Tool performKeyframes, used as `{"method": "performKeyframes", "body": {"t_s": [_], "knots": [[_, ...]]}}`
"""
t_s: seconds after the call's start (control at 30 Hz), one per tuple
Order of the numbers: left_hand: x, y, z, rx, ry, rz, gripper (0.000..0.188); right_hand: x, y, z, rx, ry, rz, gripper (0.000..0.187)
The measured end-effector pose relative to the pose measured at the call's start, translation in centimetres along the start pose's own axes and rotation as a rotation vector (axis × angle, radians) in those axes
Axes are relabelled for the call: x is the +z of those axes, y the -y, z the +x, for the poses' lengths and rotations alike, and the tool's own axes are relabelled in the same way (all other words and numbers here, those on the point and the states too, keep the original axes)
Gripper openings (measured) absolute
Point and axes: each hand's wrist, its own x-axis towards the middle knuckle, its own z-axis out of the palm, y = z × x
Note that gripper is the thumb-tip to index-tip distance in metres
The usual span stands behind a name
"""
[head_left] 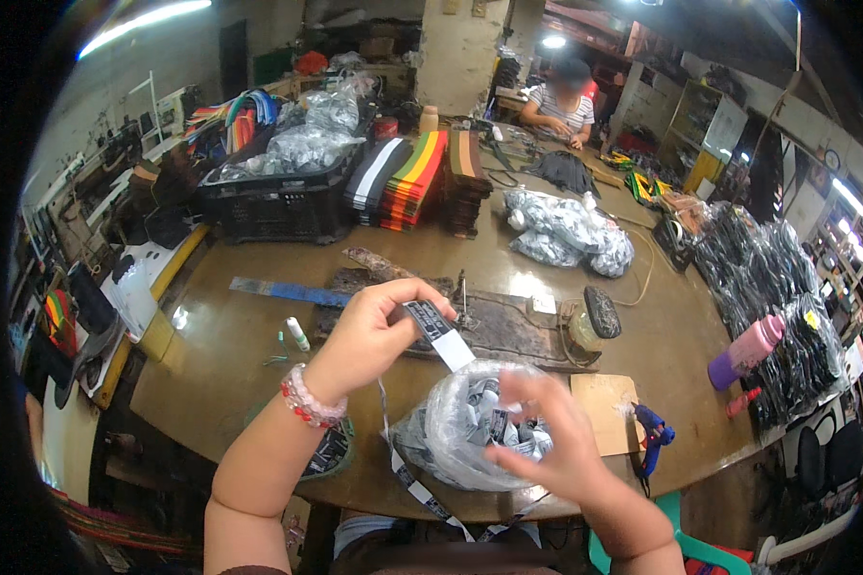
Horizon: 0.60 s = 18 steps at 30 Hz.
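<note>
Between the thumb and fingers of my left hand (382, 321) is a black-and-white printed label (439, 333), its white end pointing down toward a clear plastic bag (438, 431). The bag stands at the near edge of the table, its mouth open, with many small grey and black folded labels inside. My right hand (558, 431) hovers over the bag's right side, fingers spread and partly blurred, with nothing visibly held. A long strip of joined labels (418, 491) hangs in front of the bag, dropping toward my lap. Left of the bag, partly behind my forearm, is a container of dark labels (328, 452).
Beyond the bag lies a dark worn board (518, 321) with a jar (588, 326). A cardboard piece (606, 412) and a blue glue gun (654, 428) are at right, near a pink-purple bottle (746, 351). Farther back are a black crate (278, 209), striped strap stacks (415, 180) and another person (563, 103).
</note>
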Motion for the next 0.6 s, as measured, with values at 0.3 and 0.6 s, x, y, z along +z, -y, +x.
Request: {"method": "performKeyframes", "body": {"t_s": [0.3, 0.6], "knots": [[3.8, 4.4, -3.7, 0.055, 0.086, 0.471, 0.017, 1.1, -3.2, 4.5, -0.204, -0.1, -0.014, 0.014], [3.9, 12.2, -8.8, 0.243, -0.242, 0.239, 0.028, 1.4, -4.4, 0.5, 0.1, -0.017, -0.041, 0.013]]}}
